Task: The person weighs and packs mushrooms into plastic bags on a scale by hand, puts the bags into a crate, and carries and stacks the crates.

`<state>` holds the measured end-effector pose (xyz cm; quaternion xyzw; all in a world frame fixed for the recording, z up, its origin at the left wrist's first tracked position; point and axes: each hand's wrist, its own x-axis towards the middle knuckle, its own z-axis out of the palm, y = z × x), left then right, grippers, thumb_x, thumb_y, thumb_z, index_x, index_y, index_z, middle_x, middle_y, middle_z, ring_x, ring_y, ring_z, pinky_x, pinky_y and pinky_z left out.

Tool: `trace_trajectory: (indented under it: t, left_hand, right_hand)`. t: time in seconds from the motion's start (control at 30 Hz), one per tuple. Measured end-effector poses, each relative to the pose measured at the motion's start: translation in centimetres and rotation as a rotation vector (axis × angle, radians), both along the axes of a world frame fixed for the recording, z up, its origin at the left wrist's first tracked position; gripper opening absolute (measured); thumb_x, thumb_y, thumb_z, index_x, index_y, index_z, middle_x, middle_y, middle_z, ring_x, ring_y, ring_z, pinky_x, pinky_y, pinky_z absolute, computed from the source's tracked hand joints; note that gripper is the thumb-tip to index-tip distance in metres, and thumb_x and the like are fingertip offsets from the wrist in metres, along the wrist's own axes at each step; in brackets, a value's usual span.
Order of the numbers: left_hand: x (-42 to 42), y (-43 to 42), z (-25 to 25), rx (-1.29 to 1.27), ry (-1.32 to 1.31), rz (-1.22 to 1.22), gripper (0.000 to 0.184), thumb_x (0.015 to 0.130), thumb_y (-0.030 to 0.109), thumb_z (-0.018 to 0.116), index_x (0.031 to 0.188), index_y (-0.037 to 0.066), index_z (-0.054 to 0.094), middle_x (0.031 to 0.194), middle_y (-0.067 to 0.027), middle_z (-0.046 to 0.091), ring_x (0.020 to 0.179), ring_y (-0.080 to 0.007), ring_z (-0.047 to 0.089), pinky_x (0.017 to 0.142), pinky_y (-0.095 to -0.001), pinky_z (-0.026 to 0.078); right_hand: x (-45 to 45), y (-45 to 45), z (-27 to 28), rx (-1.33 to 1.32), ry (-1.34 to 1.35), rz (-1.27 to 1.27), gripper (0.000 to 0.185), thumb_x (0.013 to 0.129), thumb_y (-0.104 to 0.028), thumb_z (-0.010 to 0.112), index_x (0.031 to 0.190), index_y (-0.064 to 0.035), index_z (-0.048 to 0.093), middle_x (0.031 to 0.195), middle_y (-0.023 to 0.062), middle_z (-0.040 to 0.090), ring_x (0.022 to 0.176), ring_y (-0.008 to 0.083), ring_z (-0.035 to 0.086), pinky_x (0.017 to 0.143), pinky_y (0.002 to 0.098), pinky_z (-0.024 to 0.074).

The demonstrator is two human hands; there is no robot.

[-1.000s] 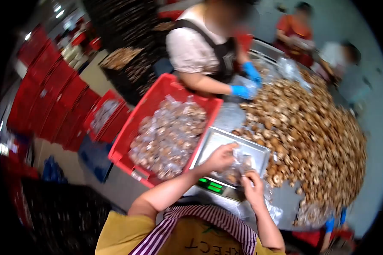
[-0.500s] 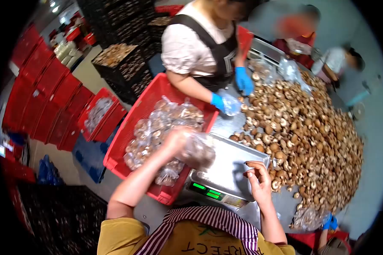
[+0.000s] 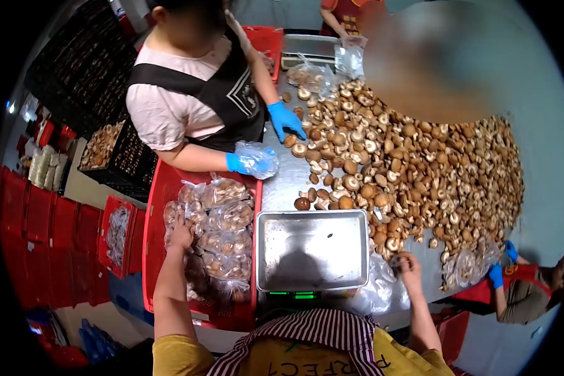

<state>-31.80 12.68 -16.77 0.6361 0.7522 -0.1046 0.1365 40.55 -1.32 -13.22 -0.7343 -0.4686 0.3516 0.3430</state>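
Note:
My left hand point(image 3: 180, 234) is inside the red crate point(image 3: 149, 250), its fingers bent over a clear bag of mushrooms point(image 3: 171, 214) at the left side. Several more bagged mushrooms point(image 3: 227, 243) lie packed beside it. To the right, my right hand point(image 3: 410, 268) is at the edge of the mushroom pile, fingertips drawn together; what they pinch is too small to make out. Clear plastic bags point(image 3: 377, 287) lie just left of that hand. Between my hands stands a scale with a bare metal tray point(image 3: 313, 250), a small dark speck on it and green digits lit below.
A large heap of loose mushrooms point(image 3: 420, 182) covers the table's right side. Across from me, a co-worker's blue-gloved hand point(image 3: 286, 120) reaches to the pile; the other holds a clear bag point(image 3: 257, 160). Another person's blue gloves point(image 3: 496, 274) are at right. Red crates point(image 3: 50, 219) stack at left.
My left hand has carried the bag of mushrooms off the scale into the red crate. My right hand has moved from above the tray to the bags at its right. The view has turned.

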Motion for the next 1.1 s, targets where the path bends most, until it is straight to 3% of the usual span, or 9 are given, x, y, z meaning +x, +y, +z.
trace_trajectory:
  t: [0.1, 0.27, 0.33, 0.43, 0.67, 0.8, 0.87, 0.93, 1.1]
  left_hand:
    - [-1.4, 0.4, -0.6, 0.123, -0.077, -0.025, 0.039, 0.085, 0.018, 0.057, 0.124, 0.011, 0.060, 0.150, -0.0194, 0.032, 0.136, -0.0416, 0.032, 0.113, -0.0442, 0.030]
    - [2.4, -1.4, 1.5, 0.496, -0.125, -0.091, 0.054, 0.084, 0.010, 0.060, 0.136, 0.006, 0.048, 0.145, -0.0234, 0.038, 0.133, -0.0412, 0.036, 0.111, -0.0440, 0.031]
    - [4.3, -2.2, 3.5, 0.400, -0.213, 0.020, 0.055, 0.084, 0.009, 0.058, 0.139, 0.008, 0.047, 0.145, -0.0232, 0.039, 0.133, -0.0397, 0.037, 0.111, -0.0425, 0.031]
    - [2.9, -2.8, 2.1, 0.527, -0.269, -0.066, 0.049, 0.085, 0.007, 0.057, 0.133, 0.003, 0.051, 0.141, -0.0217, 0.044, 0.131, -0.0379, 0.041, 0.111, -0.0425, 0.032]
    - [11.1, -3.7, 9.0, 0.692, -0.433, -0.035, 0.041, 0.088, 0.002, 0.052, 0.129, -0.002, 0.053, 0.136, -0.0175, 0.049, 0.126, -0.0336, 0.047, 0.104, -0.0388, 0.039]
    - [19.1, -4.0, 12.7, 0.711, -0.678, -0.024, 0.041, 0.088, 0.001, 0.053, 0.129, 0.001, 0.054, 0.137, -0.0160, 0.049, 0.129, -0.0313, 0.044, 0.106, -0.0405, 0.036]
    - [20.4, -4.4, 12.7, 0.670, -0.643, -0.168, 0.039, 0.089, 0.001, 0.052, 0.128, 0.002, 0.056, 0.138, -0.0148, 0.049, 0.129, -0.0293, 0.044, 0.106, -0.0394, 0.036]
    - [22.2, -4.9, 12.9, 0.665, -0.607, -0.168, 0.039, 0.088, -0.001, 0.052, 0.127, 0.003, 0.057, 0.137, -0.0142, 0.050, 0.129, -0.0276, 0.045, 0.103, -0.0372, 0.039]
    - [27.0, -6.4, 14.2, 0.604, -0.764, -0.200, 0.035, 0.086, -0.004, 0.053, 0.120, 0.001, 0.061, 0.131, -0.0132, 0.055, 0.124, -0.0259, 0.049, 0.103, -0.0351, 0.039]
  right_hand:
    - [5.0, -3.6, -0.2, 0.091, 0.137, -0.279, 0.015, 0.096, -0.013, 0.054, 0.100, -0.0033, 0.064, 0.082, 0.0028, 0.062, 0.062, 0.0091, 0.056, 0.056, 0.0239, 0.0452]
    - [17.0, -12.0, -7.9, 0.179, -0.080, -0.806, 0.016, 0.091, -0.014, 0.060, 0.092, 0.0006, 0.066, 0.081, 0.0078, 0.066, 0.077, 0.0171, 0.061, 0.074, 0.0318, 0.0488]
    - [21.4, -14.9, -9.9, 0.183, -0.227, -0.885, 0.014, 0.094, -0.014, 0.055, 0.095, -0.0023, 0.063, 0.078, 0.0033, 0.062, 0.062, 0.0120, 0.056, 0.056, 0.0263, 0.0457]
    - [22.8, -15.9, -4.6, 0.212, -0.361, -1.162, 0.018, 0.087, -0.013, 0.060, 0.098, 0.0014, 0.059, 0.082, 0.0055, 0.061, 0.077, 0.0164, 0.059, 0.070, 0.0293, 0.0477]
    - [22.9, -12.6, 1.6, 0.072, -0.689, -0.855, 0.069, 0.078, -0.037, 0.072, 0.133, -0.0026, 0.048, 0.124, 0.0214, 0.054, 0.113, 0.0379, 0.055, 0.090, 0.0425, 0.0477]
    - [23.2, -12.5, 0.4, -0.075, -0.819, -0.556, 0.045, 0.082, -0.028, 0.066, 0.121, -0.0072, 0.058, 0.117, 0.0230, 0.058, 0.109, 0.0417, 0.057, 0.088, 0.0483, 0.0463]
    - [27.3, -13.1, -2.5, -0.246, -0.653, -0.807, 0.027, 0.086, -0.020, 0.061, 0.106, -0.0013, 0.063, 0.091, 0.0225, 0.065, 0.093, 0.0389, 0.063, 0.081, 0.0470, 0.0482]
    - [29.5, -12.8, -2.2, 0.077, -0.446, -0.976, 0.021, 0.089, -0.016, 0.057, 0.096, 0.0029, 0.064, 0.070, 0.0206, 0.062, 0.077, 0.0336, 0.065, 0.074, 0.0440, 0.0485]
    - [26.2, -7.9, 5.1, 0.471, -0.517, -0.739, 0.018, 0.092, -0.007, 0.051, 0.102, 0.0027, 0.062, 0.097, 0.0190, 0.064, 0.090, 0.0316, 0.061, 0.082, 0.0343, 0.0454]
